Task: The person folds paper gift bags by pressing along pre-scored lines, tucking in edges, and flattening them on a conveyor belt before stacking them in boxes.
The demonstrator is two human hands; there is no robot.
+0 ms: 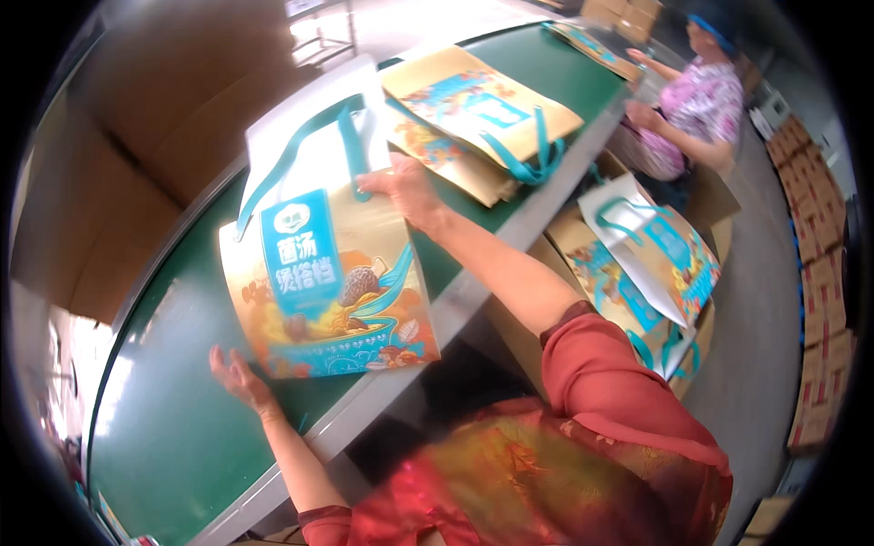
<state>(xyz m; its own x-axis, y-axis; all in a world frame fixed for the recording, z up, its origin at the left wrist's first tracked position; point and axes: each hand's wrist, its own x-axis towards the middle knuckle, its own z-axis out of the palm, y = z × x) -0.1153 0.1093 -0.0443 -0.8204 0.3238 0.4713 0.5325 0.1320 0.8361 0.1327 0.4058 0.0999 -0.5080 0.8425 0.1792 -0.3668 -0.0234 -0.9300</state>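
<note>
A gold paper bag [391, 309] with a turquoise panel, food pictures, turquoise ribbon handles and a white inner top lies on the green table surface [155, 428] in front of me. My right hand [405, 189] grips it at the upper right edge, beside a handle. My left hand [241, 378] is open just off the bag's lower left corner, fingers apart and slightly curled. Beyond my right hand, a stack of similar bags [437, 77] rests on the table with ribbons trailing.
An open carton [715, 200] of bags stands at right. A co-worker [692, 109] sits beyond it; more flat bags [592, 50] lie near them. A large cardboard sheet [109, 200] borders the far left side. Stacked boxes [810, 273] line the right, along the floor [746, 346].
</note>
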